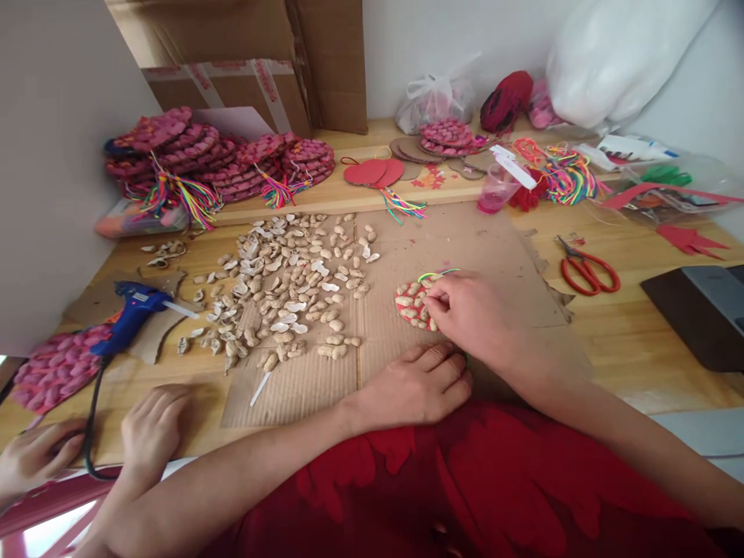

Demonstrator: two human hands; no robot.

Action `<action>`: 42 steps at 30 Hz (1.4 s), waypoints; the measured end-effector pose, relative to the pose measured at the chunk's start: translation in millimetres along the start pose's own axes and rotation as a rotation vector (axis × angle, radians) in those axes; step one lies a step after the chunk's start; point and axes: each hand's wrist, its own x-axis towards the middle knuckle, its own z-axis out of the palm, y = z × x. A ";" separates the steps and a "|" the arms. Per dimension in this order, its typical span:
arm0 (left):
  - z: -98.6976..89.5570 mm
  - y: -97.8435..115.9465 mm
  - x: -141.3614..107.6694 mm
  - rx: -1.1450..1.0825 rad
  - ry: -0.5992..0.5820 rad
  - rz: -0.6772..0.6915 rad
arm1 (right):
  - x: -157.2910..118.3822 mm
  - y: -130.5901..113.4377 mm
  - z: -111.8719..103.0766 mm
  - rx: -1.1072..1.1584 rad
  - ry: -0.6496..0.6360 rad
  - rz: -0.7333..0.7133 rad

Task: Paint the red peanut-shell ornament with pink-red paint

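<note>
My right hand point(470, 314) is closed in a pinch over a small red round piece point(401, 310) partly covered with peanut shells. Its fingertips meet at a peanut shell point(426, 303) on the piece, partly hidden by the fingers. A green and blue cord point(430, 276) edges the far side of the piece, behind the hand. My left hand point(415, 384) rests palm down on the cardboard just below, its fingers loosely bent and seemingly holding nothing. Loose peanut shells point(291, 287), some whole and some halved, are scattered on the cardboard sheet point(384, 232) to the left.
Another person's hands point(154, 426) rest at the lower left, near a blue glue gun point(136, 314) and a pink shell-covered piece point(55, 368). Red-handled scissors point(590, 271) lie right. Stacked pink pieces point(221, 159) and a plastic cup point(495, 192) stand behind. A dark box point(694, 310) sits far right.
</note>
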 end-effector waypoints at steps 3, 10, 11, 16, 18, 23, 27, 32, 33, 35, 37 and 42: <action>-1.4 -2.7 -2.4 -0.074 -0.007 -0.024 | 2.1 -0.6 1.7 0.017 0.004 0.025; -3.6 -6.9 -3.1 -0.127 0.014 -0.042 | 2.6 7.5 16.0 0.163 0.044 0.067; -3.5 -7.5 -3.4 -0.089 0.007 -0.038 | 2.4 8.9 15.8 0.200 0.044 0.080; -1.7 -10.6 -6.5 0.049 0.049 -0.040 | 1.0 20.1 4.6 0.447 -0.026 0.191; -1.2 -10.8 -7.2 0.049 0.073 -0.054 | 0.7 26.6 -0.7 0.535 -0.061 0.229; -3.6 -9.4 -6.8 0.045 0.051 -0.147 | -1.0 35.5 -9.4 0.646 -0.062 0.306; -2.0 -11.8 -7.9 0.167 0.098 -0.211 | -6.0 30.1 -9.4 0.602 -0.081 0.211; 1.3 -12.6 -9.0 0.365 0.131 -0.206 | -10.0 22.0 -3.6 0.251 0.032 0.004; 1.0 -11.9 -8.7 0.391 0.127 -0.207 | -9.6 20.8 -3.0 0.194 0.051 -0.025; -0.1 -10.5 -8.0 0.422 0.120 -0.208 | -8.3 18.2 -2.8 0.106 0.069 -0.077; -0.6 -9.7 -7.5 0.428 0.117 -0.202 | -6.8 15.2 -3.3 0.048 0.068 -0.106; 0.8 -8.8 -9.2 0.397 0.079 -0.207 | -5.5 4.7 -6.6 -0.045 0.046 -0.102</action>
